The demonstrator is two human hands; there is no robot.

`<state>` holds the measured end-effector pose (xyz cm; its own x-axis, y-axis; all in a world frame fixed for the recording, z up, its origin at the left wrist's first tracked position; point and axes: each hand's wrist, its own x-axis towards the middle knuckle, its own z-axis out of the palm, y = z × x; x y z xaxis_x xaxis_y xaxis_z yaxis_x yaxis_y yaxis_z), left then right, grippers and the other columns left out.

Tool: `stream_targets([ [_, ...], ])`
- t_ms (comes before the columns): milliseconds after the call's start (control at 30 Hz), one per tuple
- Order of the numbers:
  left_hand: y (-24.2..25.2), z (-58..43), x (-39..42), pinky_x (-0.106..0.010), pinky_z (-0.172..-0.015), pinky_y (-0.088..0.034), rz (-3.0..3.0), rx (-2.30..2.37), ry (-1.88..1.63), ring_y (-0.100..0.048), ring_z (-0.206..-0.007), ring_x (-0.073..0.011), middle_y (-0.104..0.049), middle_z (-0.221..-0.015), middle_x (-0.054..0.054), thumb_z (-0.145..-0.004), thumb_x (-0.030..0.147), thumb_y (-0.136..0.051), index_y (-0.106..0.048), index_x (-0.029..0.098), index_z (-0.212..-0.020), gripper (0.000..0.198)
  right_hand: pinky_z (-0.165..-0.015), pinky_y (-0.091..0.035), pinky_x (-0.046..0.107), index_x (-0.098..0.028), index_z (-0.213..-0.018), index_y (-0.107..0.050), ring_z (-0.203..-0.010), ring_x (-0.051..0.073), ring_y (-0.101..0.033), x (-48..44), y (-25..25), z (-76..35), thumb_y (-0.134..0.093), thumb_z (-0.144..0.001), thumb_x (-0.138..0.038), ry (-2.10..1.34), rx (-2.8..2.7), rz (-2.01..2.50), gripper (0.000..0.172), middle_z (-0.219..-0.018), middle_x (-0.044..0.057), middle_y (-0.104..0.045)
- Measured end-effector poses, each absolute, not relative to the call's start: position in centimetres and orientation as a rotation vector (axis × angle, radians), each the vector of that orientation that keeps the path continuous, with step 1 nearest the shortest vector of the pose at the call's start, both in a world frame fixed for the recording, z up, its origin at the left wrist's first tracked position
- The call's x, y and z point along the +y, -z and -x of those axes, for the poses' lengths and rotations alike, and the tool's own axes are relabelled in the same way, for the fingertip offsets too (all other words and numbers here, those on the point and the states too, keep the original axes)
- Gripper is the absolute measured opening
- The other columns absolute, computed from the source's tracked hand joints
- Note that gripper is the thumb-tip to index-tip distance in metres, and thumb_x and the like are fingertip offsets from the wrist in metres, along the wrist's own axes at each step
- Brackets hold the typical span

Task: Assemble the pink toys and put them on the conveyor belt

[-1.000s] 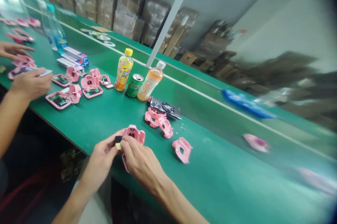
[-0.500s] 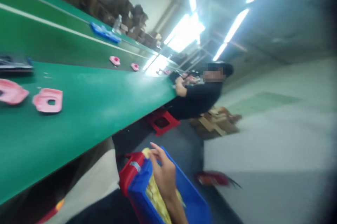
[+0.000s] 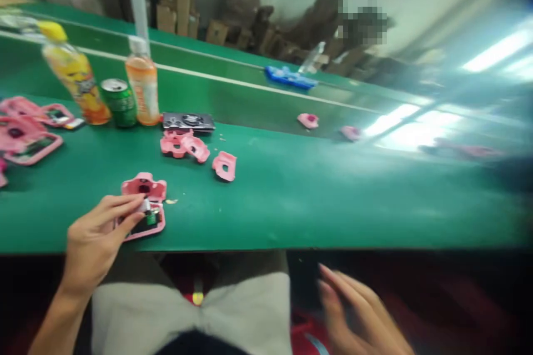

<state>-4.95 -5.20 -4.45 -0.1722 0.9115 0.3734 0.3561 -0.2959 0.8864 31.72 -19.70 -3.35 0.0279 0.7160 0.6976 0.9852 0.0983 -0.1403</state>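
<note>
The left hand [image 3: 97, 238] presses its fingertips [image 3: 133, 205] together on a small part [image 3: 145, 206], half hidden and too small to name; the part sits at the hand's tips, over a pink case [image 3: 144, 188] on a green bench [image 3: 291, 216]; the right hand [image 3: 353, 310], blurred and cut off by the frame, is below the bench edge, fingers apart.
</note>
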Motion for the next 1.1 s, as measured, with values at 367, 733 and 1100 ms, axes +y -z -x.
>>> stream_targets([
  [367,5.9,5.2,-4.9,-0.019,-0.079,-0.059,-1.248,0.997,-1.633,-0.065,-0.078,-0.0052,-0.061,-0.106,0.006,-0.074,0.013,-0.087,-0.024,0.051,-0.152,0.107,-0.097,-0.057,0.033,-0.017,-0.107,-0.067,-0.114,0.020,-0.068,1.3,-0.5,-13.6,-0.063,-0.097,-0.015,-0.674,-2.510,0.524,0.011,-0.121,0.010,-0.071],
  [733,5.7,7.1,-6.0,-0.037,-0.107,-0.053,-1.943,1.370,-1.352,-0.061,-0.121,-0.0237,-0.064,-0.131,-0.008,-0.085,0.033,-0.079,-0.057,0.027,-0.139,0.058,-0.092,-0.059,0.028,-0.020,-0.095,-0.073,-0.101,0.017,-0.073,-0.1,0.0,-13.7,-0.070,-0.090,-0.007,-0.849,-2.226,0.699,0.015,-0.105,0.004,-0.077],
  [1100,6.9,6.5,-6.7,-0.030,-0.093,-0.055,-2.273,1.634,-1.312,-0.067,-0.103,-0.0170,-0.072,-0.104,-0.007,-0.094,0.001,-0.059,-0.067,0.013,-0.110,0.022,-0.084,-0.062,0.024,-0.020,-0.112,-0.071,-0.095,0.016,-0.071,-1.8,3.1,-14.1,-0.057,-0.096,-0.007,-0.733,-2.333,0.799,0.024,-0.106,0.006,-0.073],
])
